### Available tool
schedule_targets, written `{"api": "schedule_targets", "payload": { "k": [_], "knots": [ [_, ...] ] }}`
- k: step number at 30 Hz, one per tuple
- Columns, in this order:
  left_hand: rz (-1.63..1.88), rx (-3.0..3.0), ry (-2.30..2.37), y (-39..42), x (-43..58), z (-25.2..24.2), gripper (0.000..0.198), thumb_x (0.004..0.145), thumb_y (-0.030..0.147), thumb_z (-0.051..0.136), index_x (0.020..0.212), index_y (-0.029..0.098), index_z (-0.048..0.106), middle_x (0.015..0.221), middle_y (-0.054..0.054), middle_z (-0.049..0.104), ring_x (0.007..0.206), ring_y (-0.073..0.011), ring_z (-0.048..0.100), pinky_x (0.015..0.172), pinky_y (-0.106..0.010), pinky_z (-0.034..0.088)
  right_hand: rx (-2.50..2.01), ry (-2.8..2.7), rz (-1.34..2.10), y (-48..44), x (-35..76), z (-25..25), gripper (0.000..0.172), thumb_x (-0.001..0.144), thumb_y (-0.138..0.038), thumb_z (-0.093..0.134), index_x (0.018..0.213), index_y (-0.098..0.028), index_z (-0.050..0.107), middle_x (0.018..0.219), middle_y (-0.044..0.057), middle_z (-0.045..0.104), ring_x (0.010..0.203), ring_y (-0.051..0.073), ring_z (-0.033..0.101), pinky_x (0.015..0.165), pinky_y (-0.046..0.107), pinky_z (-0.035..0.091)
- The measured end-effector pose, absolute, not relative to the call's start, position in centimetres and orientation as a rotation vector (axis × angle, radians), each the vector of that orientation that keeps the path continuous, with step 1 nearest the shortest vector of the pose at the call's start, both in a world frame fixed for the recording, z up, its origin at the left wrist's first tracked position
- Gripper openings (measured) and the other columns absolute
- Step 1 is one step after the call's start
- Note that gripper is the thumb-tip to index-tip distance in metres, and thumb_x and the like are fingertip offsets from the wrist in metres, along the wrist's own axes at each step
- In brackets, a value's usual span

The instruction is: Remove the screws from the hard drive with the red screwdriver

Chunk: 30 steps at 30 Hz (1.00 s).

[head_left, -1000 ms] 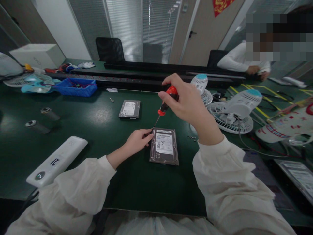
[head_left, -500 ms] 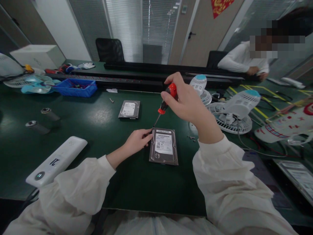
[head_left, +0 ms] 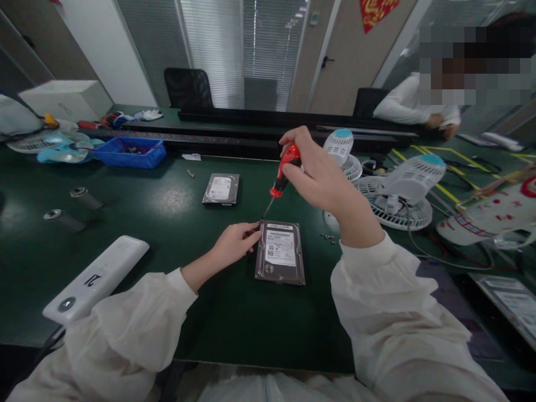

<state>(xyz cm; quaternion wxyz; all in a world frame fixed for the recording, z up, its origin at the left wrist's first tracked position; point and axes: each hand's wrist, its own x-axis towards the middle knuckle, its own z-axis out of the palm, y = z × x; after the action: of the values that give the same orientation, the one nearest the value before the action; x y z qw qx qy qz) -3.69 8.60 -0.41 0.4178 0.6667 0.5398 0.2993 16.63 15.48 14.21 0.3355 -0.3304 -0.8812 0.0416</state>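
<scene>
A hard drive (head_left: pixel 280 259) with a white label lies flat on the green table in front of me. At its upper left corner, my left hand (head_left: pixel 234 241) is closed, with thumb and forefinger against the drive's edge; whether a small screw is between them cannot be made out. My right hand (head_left: pixel 316 173) grips the handle of a red and black screwdriver (head_left: pixel 276 191). The screwdriver slants down to the left, its tip at that same corner beside my left fingertips. Several loose screws (head_left: pixel 327 237) lie to the right of the drive.
Beyond lies a second hard drive (head_left: pixel 221 188). To the left are a white power bank (head_left: pixel 98 276), two metal cylinders (head_left: pixel 62 219) and a blue tray (head_left: pixel 132 153). White fans (head_left: pixel 412 184) and cables crowd the right. Another person (head_left: pixel 402 103) sits across the table.
The screwdriver handle has turned slightly in my right hand, showing more red. Its tip stays at the drive's corner, and my left hand has barely moved.
</scene>
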Motion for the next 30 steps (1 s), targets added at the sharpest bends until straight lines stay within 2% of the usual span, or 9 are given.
{"api": "schedule_targets", "payload": {
  "k": [3, 5, 9, 13, 15, 18, 21, 26, 30],
  "knots": [
    [0.751, 1.673, 1.35, 8.63, -3.78, -0.53, 0.047, 0.1, 0.038, 0.057, 0.143, 0.019, 0.065, 0.1, -0.006, 0.078, 0.063, -0.0125, 0.067, 0.052, -0.022, 0.05, -0.77, -2.295, 0.176, 15.39, 16.59, 14.3, 0.029, 0.09, -0.02, 0.05, 0.12, -0.021, 0.048, 0.097, 0.004, 0.062, 0.083, 0.021, 0.06, 0.08, 0.038, 0.046],
    [0.75, 1.674, 1.346, 8.66, -3.84, -0.65, 0.047, 0.101, 0.039, 0.056, 0.143, 0.02, 0.065, 0.101, -0.006, 0.078, 0.063, -0.0123, 0.066, 0.052, -0.021, 0.05, -0.804, -2.292, 0.129, 15.3, 16.48, 14.38, 0.024, 0.094, -0.029, 0.055, 0.116, -0.021, 0.051, 0.084, 0.0, 0.059, 0.073, 0.019, 0.057, 0.072, 0.036, 0.043],
    [0.75, 1.676, 1.343, 8.69, -3.93, -0.84, 0.049, 0.1, 0.041, 0.057, 0.144, 0.02, 0.064, 0.103, -0.007, 0.078, 0.064, -0.0124, 0.066, 0.052, -0.022, 0.05, -0.973, -2.303, 0.021, 15.14, 16.49, 14.5, 0.032, 0.098, -0.047, 0.054, 0.115, -0.02, 0.053, 0.075, -0.001, 0.056, 0.065, 0.019, 0.053, 0.063, 0.034, 0.035],
    [0.754, 1.676, 1.337, 8.65, -3.96, -0.87, 0.048, 0.101, 0.041, 0.057, 0.143, 0.021, 0.064, 0.104, -0.007, 0.077, 0.064, -0.0123, 0.066, 0.052, -0.022, 0.051, -0.896, -2.319, 0.08, 15.08, 16.79, 14.56, 0.028, 0.094, -0.026, 0.051, 0.121, -0.021, 0.049, 0.101, 0.006, 0.065, 0.082, 0.022, 0.06, 0.072, 0.037, 0.041],
    [0.755, 1.676, 1.334, 8.63, -3.96, -0.84, 0.047, 0.101, 0.041, 0.057, 0.143, 0.021, 0.065, 0.106, -0.007, 0.077, 0.064, -0.0123, 0.066, 0.052, -0.022, 0.051, -0.847, -2.33, 0.127, 15.07, 16.86, 14.58, 0.031, 0.09, -0.021, 0.053, 0.121, -0.022, 0.049, 0.097, 0.004, 0.064, 0.078, 0.02, 0.059, 0.071, 0.036, 0.042],
    [0.752, 1.676, 1.33, 8.63, -3.95, -0.82, 0.048, 0.101, 0.042, 0.056, 0.144, 0.021, 0.064, 0.105, -0.007, 0.077, 0.064, -0.0126, 0.066, 0.052, -0.022, 0.051, -0.85, -2.32, 0.102, 15.08, 16.8, 14.58, 0.024, 0.094, -0.034, 0.059, 0.114, -0.023, 0.051, 0.078, -0.002, 0.058, 0.064, 0.017, 0.053, 0.063, 0.033, 0.039],
    [0.75, 1.677, 1.329, 8.67, -3.93, -0.88, 0.049, 0.101, 0.041, 0.056, 0.144, 0.019, 0.063, 0.104, -0.007, 0.077, 0.064, -0.0126, 0.066, 0.052, -0.022, 0.051, -0.929, -2.297, 0.021, 15.15, 16.75, 14.57, 0.028, 0.096, -0.045, 0.059, 0.111, -0.022, 0.053, 0.074, -0.002, 0.058, 0.063, 0.018, 0.053, 0.062, 0.033, 0.036],
    [0.752, 1.683, 1.334, 8.68, -3.93, -0.88, 0.046, 0.101, 0.038, 0.057, 0.143, 0.02, 0.065, 0.104, -0.007, 0.077, 0.064, -0.0123, 0.066, 0.053, -0.022, 0.05, -0.832, -2.309, 0.119, 15.27, 16.79, 14.47, 0.031, 0.089, -0.021, 0.052, 0.12, -0.02, 0.05, 0.107, 0.008, 0.067, 0.088, 0.023, 0.062, 0.078, 0.039, 0.045],
    [0.754, 1.684, 1.328, 8.67, -3.95, -0.85, 0.046, 0.101, 0.038, 0.056, 0.143, 0.02, 0.064, 0.108, -0.008, 0.076, 0.064, -0.012, 0.066, 0.054, -0.023, 0.052, -0.788, -2.319, 0.123, 15.2, 16.64, 14.46, 0.026, 0.09, -0.025, 0.057, 0.115, -0.021, 0.053, 0.083, 0.0, 0.063, 0.069, 0.018, 0.056, 0.068, 0.034, 0.042]
  ]
}}
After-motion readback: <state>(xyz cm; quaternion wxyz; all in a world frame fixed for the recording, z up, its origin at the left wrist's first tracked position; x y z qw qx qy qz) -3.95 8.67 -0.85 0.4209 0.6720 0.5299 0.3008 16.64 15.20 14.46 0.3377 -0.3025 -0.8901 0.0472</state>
